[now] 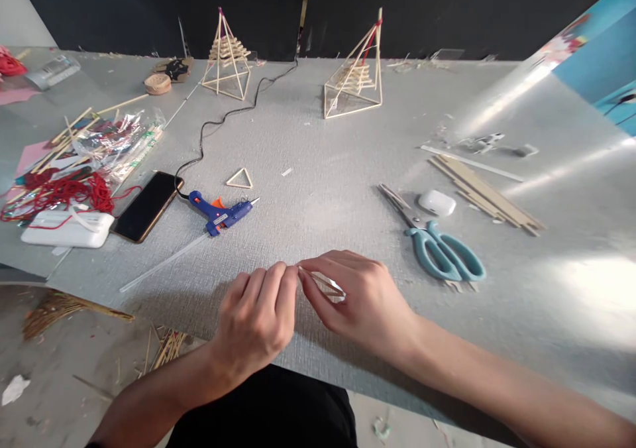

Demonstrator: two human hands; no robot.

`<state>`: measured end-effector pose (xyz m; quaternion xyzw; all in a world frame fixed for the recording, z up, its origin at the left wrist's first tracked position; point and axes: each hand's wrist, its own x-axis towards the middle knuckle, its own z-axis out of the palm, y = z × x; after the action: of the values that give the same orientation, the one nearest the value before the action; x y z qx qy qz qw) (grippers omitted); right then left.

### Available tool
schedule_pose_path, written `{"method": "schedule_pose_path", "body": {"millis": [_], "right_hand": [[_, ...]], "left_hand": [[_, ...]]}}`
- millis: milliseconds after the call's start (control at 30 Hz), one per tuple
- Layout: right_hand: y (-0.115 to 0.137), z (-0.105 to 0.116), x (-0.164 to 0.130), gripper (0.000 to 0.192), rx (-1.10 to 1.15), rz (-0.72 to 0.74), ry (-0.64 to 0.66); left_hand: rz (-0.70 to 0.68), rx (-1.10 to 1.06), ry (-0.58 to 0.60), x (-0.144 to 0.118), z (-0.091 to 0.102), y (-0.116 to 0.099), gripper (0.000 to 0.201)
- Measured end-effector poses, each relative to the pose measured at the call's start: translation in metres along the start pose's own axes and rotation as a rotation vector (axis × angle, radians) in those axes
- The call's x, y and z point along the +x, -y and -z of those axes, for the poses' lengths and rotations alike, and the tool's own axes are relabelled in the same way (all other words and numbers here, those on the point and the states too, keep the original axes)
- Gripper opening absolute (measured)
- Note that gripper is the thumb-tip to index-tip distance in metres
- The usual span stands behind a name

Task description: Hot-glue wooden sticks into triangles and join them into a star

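Note:
Near the table's front edge my two hands meet at the fingertips. My right hand [365,295] pinches a small triangle of thin wooden sticks [330,293], partly hidden by its fingers. Curled closed, my left hand [261,312] touches the triangle's left corner; what lies inside its fingers is hidden. A finished-looking small stick triangle [240,179] lies flat ahead of the left hand. Close by is a blue glue gun [221,214] with an orange trigger and a clear glue stick [161,264] trailing from its back. Blue-handled scissors [432,242] lie right of my right hand.
Two stick pyramids [226,57] [355,70] stand at the back. To the left are a phone [149,206], a white power bank [67,228], red yarn [94,193] and bagged sticks. A white earbud case [437,203] and flat wooden strips [484,193] lie right. A black cord [223,118] crosses the table.

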<state>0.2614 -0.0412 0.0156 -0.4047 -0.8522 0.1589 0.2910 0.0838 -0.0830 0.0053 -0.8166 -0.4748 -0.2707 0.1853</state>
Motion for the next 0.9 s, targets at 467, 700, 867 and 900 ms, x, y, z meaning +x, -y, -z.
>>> {"method": "schedule_pose_path", "body": {"millis": [467,700,867,900], "right_hand": [[0.003,0.001,0.001,0.019,-0.005,0.031,-0.052],[0.006,0.003,0.001,0.015,0.083,0.023,-0.109],[0.007,0.004,0.001,0.011,0.127,0.051,-0.164],[0.007,0.004,0.001,0.01,0.137,0.061,-0.169]], "left_hand": [[0.221,-0.161,-0.017,0.003,0.001,-0.01,0.013],[0.337,-0.326,-0.103,0.006,0.0,-0.011,0.016],[0.398,-0.482,-0.15,0.005,-0.002,-0.009,0.022],[0.414,-0.516,-0.159,0.004,-0.002,-0.009,0.023]]}}
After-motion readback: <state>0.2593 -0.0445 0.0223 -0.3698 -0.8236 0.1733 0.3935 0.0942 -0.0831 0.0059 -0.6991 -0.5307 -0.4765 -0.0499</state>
